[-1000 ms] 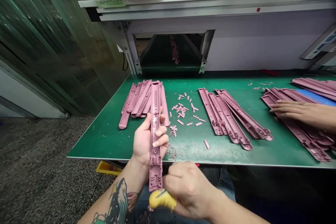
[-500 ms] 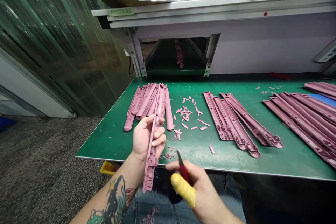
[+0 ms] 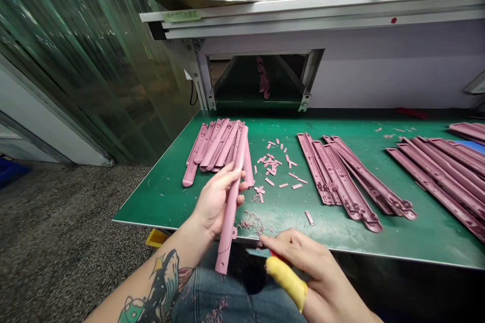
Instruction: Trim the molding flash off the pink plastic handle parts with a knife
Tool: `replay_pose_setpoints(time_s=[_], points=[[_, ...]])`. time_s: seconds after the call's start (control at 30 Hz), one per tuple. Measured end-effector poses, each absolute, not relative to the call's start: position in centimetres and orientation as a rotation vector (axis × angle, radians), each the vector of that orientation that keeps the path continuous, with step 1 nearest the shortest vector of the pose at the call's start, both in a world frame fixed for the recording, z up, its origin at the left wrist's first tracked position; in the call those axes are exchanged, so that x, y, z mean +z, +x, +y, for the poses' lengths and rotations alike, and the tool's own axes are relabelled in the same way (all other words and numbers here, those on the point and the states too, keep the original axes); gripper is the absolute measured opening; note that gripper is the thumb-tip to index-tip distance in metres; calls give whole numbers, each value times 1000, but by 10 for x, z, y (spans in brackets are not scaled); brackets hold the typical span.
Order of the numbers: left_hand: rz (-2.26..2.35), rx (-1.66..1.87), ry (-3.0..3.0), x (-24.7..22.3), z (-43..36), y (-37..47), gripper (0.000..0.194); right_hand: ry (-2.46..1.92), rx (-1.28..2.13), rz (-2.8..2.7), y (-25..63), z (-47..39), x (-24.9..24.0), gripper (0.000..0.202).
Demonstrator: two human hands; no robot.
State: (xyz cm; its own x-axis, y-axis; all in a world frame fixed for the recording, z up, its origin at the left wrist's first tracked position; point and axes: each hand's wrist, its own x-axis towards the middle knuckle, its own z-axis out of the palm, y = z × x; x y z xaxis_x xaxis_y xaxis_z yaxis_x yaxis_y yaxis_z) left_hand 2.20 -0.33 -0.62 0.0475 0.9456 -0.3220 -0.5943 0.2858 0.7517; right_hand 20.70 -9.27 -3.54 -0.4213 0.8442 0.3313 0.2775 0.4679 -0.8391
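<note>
My left hand (image 3: 220, 199) is closed around a long pink plastic strip (image 3: 230, 217), its smooth rounded side facing up. A small tab sticks out from the strip's right side near the lower end. In my right hand (image 3: 303, 262) is a knife with a red handle (image 3: 276, 254); its thumb wears a yellow cover. The knife blade (image 3: 257, 252) points left toward the strip, apart from it. Just beyond my left hand lies a pile of similar pink strips (image 3: 212, 146).
Pink offcuts (image 3: 271, 164) and fine shavings (image 3: 250, 223) lie on the green table (image 3: 159, 197). More pink strips (image 3: 344, 181) rest to the right, with another group (image 3: 439, 176) farther right. Behind is a conveyor opening (image 3: 242, 81) below a shelf edge (image 3: 288, 17).
The strip in my left hand has been turned over, from its ribbed inner side to its smooth side. My right hand has shifted slightly right, and the blade has swung from pointing up to pointing left.
</note>
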Motion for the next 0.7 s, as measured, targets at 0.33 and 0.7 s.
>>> replay_pose_setpoints(time_s=[0.33, 0.7], points=[[1032, 1054, 742, -4, -2, 45, 38, -1030, 632, -2105, 199, -89, -36, 24], [1245, 1132, 1010, -20, 9, 75, 41, -1166, 990, -1580, 192, -53, -39, 31]])
